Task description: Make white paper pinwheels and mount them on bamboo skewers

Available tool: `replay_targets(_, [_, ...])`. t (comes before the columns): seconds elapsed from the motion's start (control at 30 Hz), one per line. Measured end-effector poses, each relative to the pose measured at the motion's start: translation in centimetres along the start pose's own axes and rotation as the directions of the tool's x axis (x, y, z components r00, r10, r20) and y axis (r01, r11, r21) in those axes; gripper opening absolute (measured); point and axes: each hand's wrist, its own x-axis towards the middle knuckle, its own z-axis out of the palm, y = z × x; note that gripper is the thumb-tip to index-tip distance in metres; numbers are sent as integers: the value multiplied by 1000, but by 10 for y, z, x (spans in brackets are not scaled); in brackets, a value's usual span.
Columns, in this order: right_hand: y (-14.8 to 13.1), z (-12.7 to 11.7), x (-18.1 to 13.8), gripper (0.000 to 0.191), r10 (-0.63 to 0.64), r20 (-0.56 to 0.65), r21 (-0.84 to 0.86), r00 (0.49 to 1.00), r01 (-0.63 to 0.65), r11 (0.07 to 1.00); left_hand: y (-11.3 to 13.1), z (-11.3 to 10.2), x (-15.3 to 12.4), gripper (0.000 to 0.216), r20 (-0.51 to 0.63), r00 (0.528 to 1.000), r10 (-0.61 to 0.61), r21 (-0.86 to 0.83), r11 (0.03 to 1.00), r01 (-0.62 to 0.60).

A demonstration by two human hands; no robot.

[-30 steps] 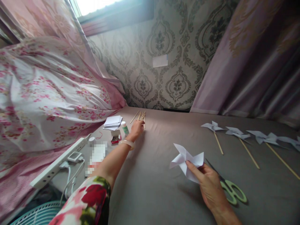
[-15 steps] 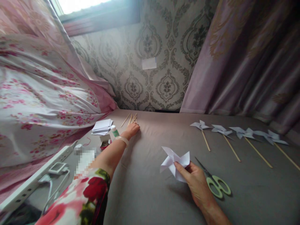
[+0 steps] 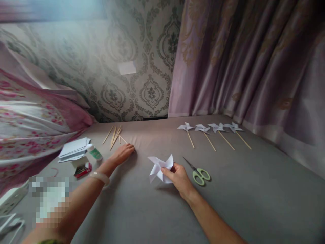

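Observation:
My right hand (image 3: 180, 178) pinches a white paper pinwheel head (image 3: 159, 168) between thumb and fingers, just above the grey surface. My left hand (image 3: 123, 153) reaches forward near a small pile of wooden sticks (image 3: 115, 137). Its fingers are closed on one wooden stick (image 3: 123, 139), whose far end pokes out toward the pile; the rest is hidden by the hand. Green-handled scissors (image 3: 199, 173) lie slightly open to the right of my right hand.
Several finished pinwheels on sticks (image 3: 186, 126) lie in a row at the back right. On the left are stacked white papers (image 3: 74, 149), a glue stick (image 3: 93, 152), a small red box of metal bits (image 3: 83, 168) and a power strip (image 3: 12, 200).
My view has swung to the right. The left hand has drawn back from the stick pile with one stick. My right hand still holds the paper pinwheel.

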Motion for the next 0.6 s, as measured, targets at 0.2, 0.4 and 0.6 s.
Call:
replay_targets(0.2, [-6,-6,3,37,-73,87,2,994,73,997,54,-3,-2,25,-274,962,-19,-153,988,-24])
replay_targets(0.4, [-25,-10,7,40,-125,98,-3,987,126,992,107,-50,-6,15,-591,678,-437,-689,711,-143])
replay_targets(0.6, [-76,-6,10,36,-288,230,-26,930,301,953,140,-84,0,30,-270,562,-782,-865,-60,-499])
